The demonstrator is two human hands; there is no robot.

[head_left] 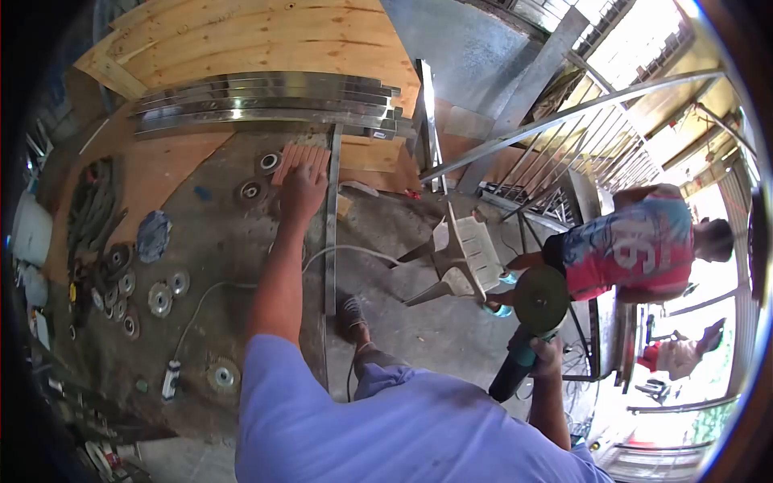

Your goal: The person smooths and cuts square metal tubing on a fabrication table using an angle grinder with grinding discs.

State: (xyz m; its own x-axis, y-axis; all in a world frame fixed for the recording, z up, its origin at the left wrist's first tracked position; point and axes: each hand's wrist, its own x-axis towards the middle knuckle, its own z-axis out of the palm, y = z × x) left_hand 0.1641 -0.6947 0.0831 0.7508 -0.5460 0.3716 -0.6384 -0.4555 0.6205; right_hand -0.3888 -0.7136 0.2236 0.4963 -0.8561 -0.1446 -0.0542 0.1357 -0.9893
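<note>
An angle grinder point(527, 330) is being gripped by its dark body in the right hand point(547, 354), the fingers closed around it and the round disc turned up toward the camera, well away from the tabletop point(201, 233). The left hand point(302, 193) is being stretched forward over the tabletop, its fingers lying on a reddish ribbed block point(302, 158); whether the block is being clasped or only touched cannot be told. Several loose grinding discs point(161, 298) are lying scattered across the tabletop's left part, and a bundle of polished curved metal bars point(266, 101) is resting on plywood point(241, 40) just beyond the block. Judging from this, the work is being prepared rather than carried out: the grinder is not being applied to any metal, and something is only now being picked out on the tabletop. A white cable point(233, 286) is trailing across the surface. To the right, another person point(636, 249) is bending over separate work near a plastic chair point(463, 258).
</note>
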